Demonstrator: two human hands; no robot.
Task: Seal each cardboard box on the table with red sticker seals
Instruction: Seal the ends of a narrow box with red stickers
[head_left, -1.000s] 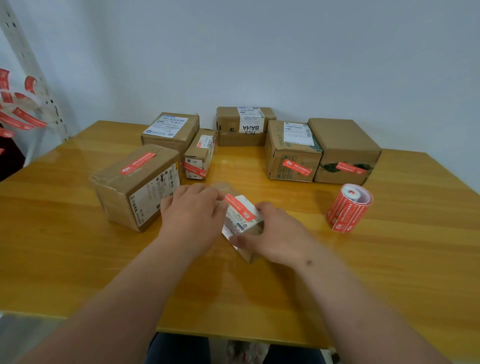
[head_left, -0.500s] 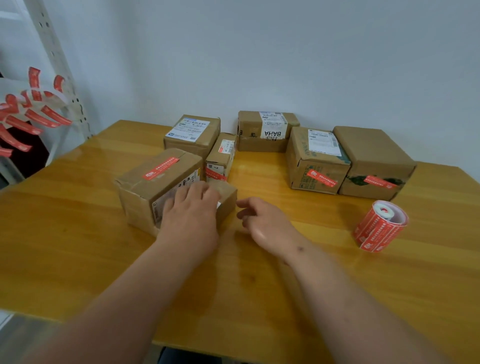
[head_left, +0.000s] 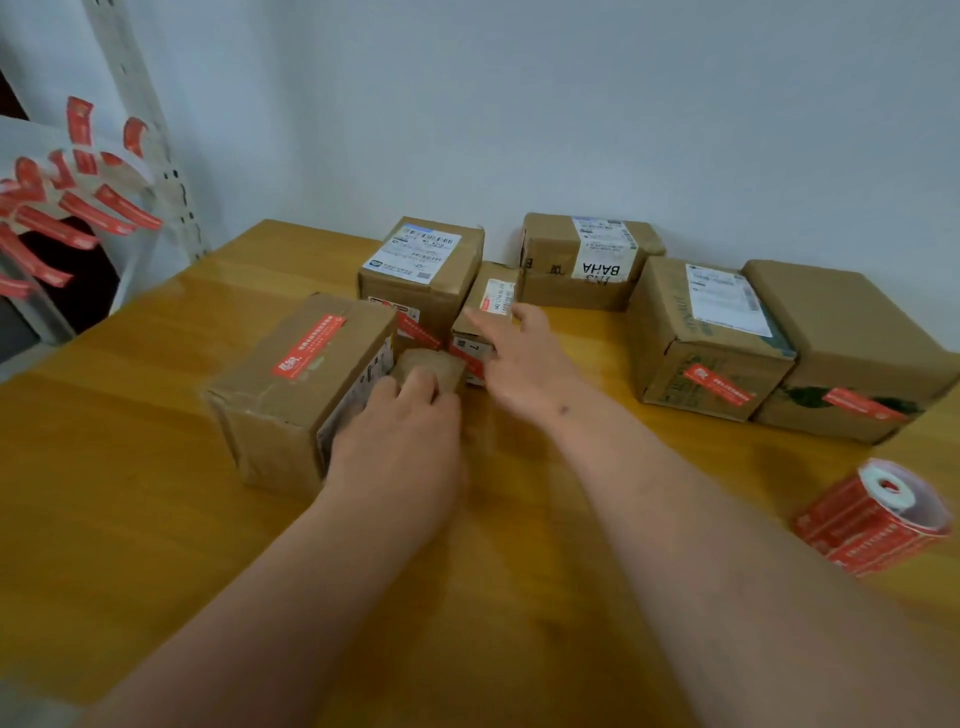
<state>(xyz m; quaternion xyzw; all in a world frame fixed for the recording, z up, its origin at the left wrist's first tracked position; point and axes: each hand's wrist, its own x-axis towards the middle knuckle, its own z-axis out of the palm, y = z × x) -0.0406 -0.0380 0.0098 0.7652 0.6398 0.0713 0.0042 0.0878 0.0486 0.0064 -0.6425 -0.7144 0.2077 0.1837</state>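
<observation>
Nearest, bare forearms ran up from the bottom edge over the wooden table (head_left: 130, 519). Roll of red sticker seals (head_left: 878, 514) lay on its side at right, near the table's front, well apart from both hands.

Left hand (head_left: 400, 441) sat palm-down on a small box (head_left: 428, 366), fingers curled over its near top edge; whether it gripped or just pressed, cannot tell for sure, but fingers looked wrapped on it. That small box touched the side of a larger sealed box (head_left: 306, 384) with a red seal on top.

Right hand (head_left: 519, 358) reached forward, fingers spread and fairly straight, nothing held, fingertips at a narrow box (head_left: 485, 317); contact looked likely but blur hid it.

Further back: labelled box (head_left: 421, 270) with a red seal low on its front, then BAHA box (head_left: 587, 260) against the wall, no seal visible on it from here. At right, two boxes side by side, green-printed box (head_left: 706, 338) and plain box (head_left: 852, 353), each with a red seal on the front. Far left, loose red strips (head_left: 78, 208) hung off a metal rack.

Risks, my guess: boxes were packed tight, so pulling the narrow box out could drag or tip its neighbours. The small box's seal wasn't visible, so it might get recounted or skipped. The roll sat near the edge and could roll off if knocked.
</observation>
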